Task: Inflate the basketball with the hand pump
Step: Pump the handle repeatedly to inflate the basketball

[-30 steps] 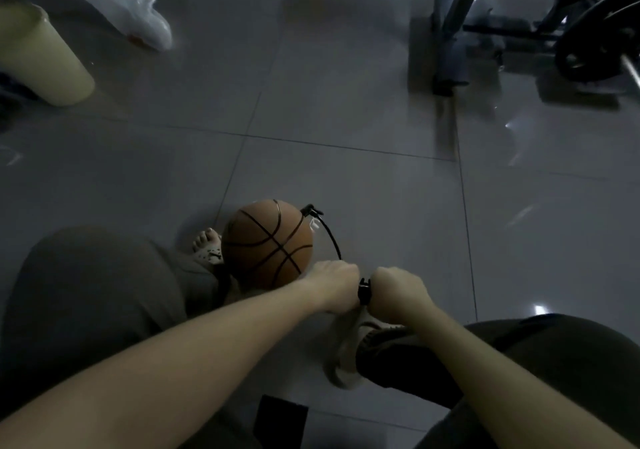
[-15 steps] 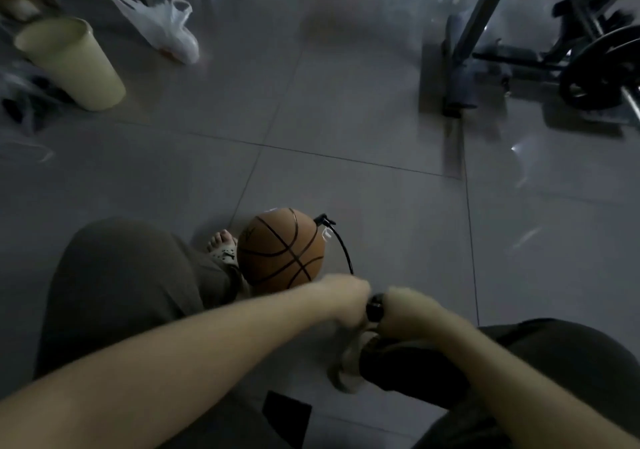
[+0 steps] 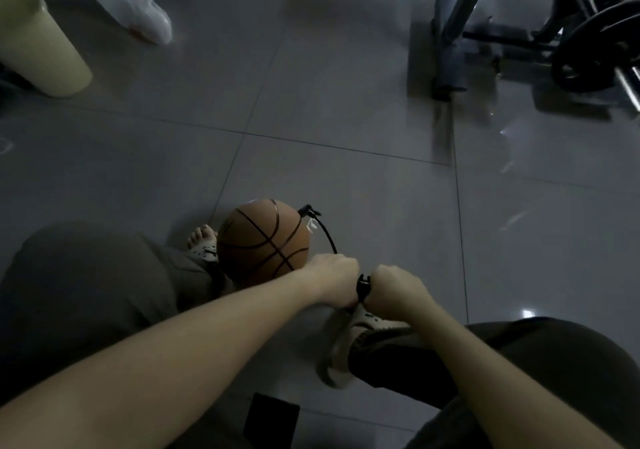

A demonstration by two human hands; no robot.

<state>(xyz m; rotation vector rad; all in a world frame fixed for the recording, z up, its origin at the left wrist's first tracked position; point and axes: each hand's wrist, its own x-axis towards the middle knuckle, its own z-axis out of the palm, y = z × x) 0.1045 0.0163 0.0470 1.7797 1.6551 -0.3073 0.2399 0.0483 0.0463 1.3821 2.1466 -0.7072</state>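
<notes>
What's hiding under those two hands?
A black pump handle peeks out between the left hand and right hand. A shoe shows below. The rest is covered.

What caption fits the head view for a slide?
Left hand and right hand grip the pump handle; hose reaches the basketball.

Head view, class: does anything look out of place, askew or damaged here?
Only a white bag lying crumpled on the floor near the bin. The ball, hose and pump look in order.

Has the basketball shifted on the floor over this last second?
No. The basketball lies by the same floor seam and next to the foot, as before.
</notes>
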